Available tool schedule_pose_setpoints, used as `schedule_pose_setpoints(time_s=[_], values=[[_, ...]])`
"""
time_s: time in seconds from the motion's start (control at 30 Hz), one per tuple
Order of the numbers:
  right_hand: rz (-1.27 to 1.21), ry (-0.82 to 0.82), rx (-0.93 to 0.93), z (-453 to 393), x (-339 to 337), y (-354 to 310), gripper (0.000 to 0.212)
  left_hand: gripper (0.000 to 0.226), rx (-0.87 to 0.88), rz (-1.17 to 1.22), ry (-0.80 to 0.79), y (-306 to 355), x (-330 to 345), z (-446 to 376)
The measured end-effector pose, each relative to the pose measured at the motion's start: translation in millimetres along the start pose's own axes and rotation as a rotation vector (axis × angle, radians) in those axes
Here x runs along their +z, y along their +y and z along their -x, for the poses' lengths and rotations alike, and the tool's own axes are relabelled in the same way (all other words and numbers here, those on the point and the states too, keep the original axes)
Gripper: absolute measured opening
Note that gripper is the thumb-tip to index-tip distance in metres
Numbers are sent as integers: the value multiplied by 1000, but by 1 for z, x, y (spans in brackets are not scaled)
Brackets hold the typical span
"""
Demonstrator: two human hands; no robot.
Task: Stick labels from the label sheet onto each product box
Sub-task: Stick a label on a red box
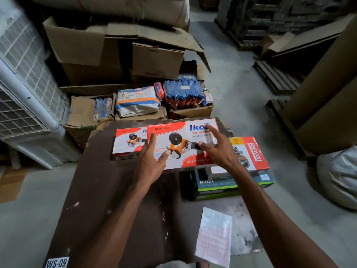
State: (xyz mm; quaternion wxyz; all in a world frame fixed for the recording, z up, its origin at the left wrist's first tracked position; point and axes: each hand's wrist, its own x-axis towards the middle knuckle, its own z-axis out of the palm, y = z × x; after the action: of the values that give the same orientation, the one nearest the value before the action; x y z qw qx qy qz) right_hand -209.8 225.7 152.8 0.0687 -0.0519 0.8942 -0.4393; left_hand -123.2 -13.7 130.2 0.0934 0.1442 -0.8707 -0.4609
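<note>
A red and white Ikon tape-dispenser box (pixel 177 132) lies on the dark brown table (pixel 108 190). My left hand (pixel 152 159) rests over its left edge, fingers spread and straight. My right hand (pixel 216 147) hovers over its right half, fingers spread, index pointing up. A smaller Ikon box (pixel 128 142) lies to the left, partly under the big one. To the right, a red and yellow Khyati box (pixel 253 151) sits on a green AC1350 box (pixel 231 185). The label sheet (pixel 214 238) lies flat at the table's near right edge.
Open cardboard cartons (pixel 108 53) and blue product packs (pixel 183 91) stand beyond the table. A white air cooler (pixel 25 89) is at the left, tall cardboard (pixel 324 93) and a pallet (pixel 276 78) at the right. A grey sack (pixel 338 175) lies on the floor.
</note>
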Motion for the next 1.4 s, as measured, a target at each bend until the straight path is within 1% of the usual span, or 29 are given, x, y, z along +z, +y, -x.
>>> schedule_pose_setpoints(time_s=[0.17, 0.27, 0.43, 0.57, 0.73, 1.1, 1.27, 1.4], values=[[39, 75, 53, -9, -71, 32, 63, 81, 27, 39, -84, 52, 60, -7], [85, 89, 99, -15, -102, 58, 60, 80, 47, 40, -140, 70, 93, -11], [58, 54, 159, -21, -132, 94, 59, 79, 32, -19, -230, 86, 139, -14], [75, 44, 179, -29, -146, 116, 58, 76, 4, -38, -267, 92, 164, -14], [74, -10, 201, -38, -150, 131, 59, 72, -25, -53, -267, 93, 179, -17], [56, -42, 196, -43, -156, 144, 60, 72, -67, -52, -239, 94, 189, -10], [54, -50, 179, -44, -153, 150, 61, 71, -72, -40, -237, 95, 188, -6], [130, -46, 123, -46, -153, 154, 63, 69, -73, -54, -236, 96, 188, -5]])
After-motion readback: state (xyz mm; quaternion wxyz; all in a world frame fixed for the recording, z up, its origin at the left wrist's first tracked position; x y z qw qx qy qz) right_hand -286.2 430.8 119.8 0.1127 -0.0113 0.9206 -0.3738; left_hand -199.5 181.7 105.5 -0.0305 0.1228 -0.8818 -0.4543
